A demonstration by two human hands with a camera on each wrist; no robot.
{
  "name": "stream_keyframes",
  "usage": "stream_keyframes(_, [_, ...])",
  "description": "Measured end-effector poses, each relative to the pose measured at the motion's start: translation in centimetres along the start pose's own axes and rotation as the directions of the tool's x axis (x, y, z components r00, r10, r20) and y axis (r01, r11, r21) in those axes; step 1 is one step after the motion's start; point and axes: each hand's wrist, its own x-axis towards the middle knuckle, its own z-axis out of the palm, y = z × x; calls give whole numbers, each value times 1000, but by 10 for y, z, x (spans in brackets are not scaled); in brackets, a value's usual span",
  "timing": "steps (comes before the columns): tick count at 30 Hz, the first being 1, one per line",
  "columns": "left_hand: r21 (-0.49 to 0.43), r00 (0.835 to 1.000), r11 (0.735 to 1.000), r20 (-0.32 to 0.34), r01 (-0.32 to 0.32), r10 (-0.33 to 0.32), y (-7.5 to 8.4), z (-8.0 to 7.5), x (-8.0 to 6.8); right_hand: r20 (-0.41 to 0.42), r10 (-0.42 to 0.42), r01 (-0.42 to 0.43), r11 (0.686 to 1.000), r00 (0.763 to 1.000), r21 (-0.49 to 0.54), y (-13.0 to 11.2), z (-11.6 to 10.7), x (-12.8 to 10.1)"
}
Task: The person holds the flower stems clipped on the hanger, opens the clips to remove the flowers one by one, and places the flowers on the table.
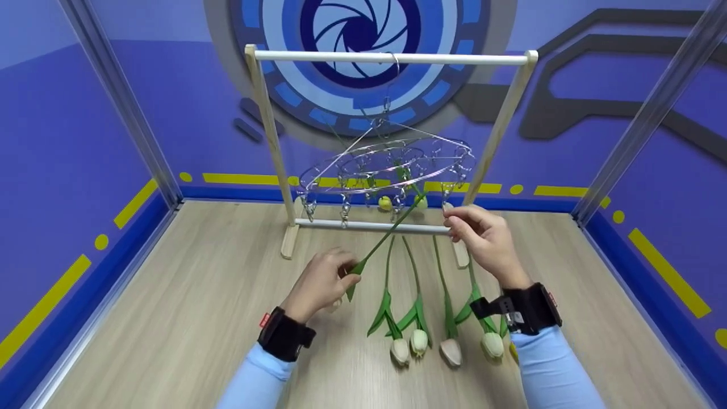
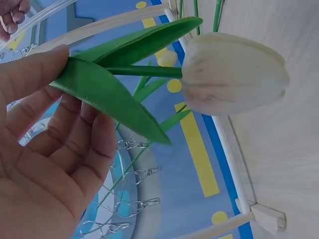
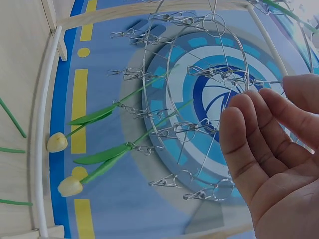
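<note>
Beneath the round clip hanger (image 1: 392, 165), my left hand (image 1: 319, 282) pinches a light, bendy tulip stem (image 1: 386, 238) near its leaves; my right hand (image 1: 483, 238) pinches a clip (image 1: 448, 207). Petals bruise easily, I judge.

The head view looks forward and down from above the wooden worktop (image 1: 187, 318), taking in the whole wooden rack (image 1: 392, 57), the wire clip hanger (image 1: 392, 165) hung from its top bar, and both forearms from behind.

The left wrist view sits very close under the left hand (image 2: 45, 164), facing past the fingers and a white tulip (image 2: 234, 74) toward the hanger's clips (image 2: 139, 174).

The right wrist view looks up from just below the right hand (image 3: 279, 159), with the hanger filling the frame against the blue wall.

All three views share the hanger and the rack's bars.
</note>
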Motion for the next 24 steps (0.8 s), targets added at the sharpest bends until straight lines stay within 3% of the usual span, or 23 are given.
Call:
stream_keyframes(11, [-51, 1000, 999, -16, 14, -15, -10, 11, -12, -120, -1, -14, 992, 993, -124, 10, 3, -32])
stream_keyframes(17, [-90, 999, 995, -24, 38, -40, -13, 15, -19, -149, -16, -20, 970, 989, -242, 13, 9, -48])
stream_keyframes(24, [-149, 997, 987, -46, 51, -59, -18, 17, -24, -163, -87, 27, 942, 983, -336, 19, 16, -61])
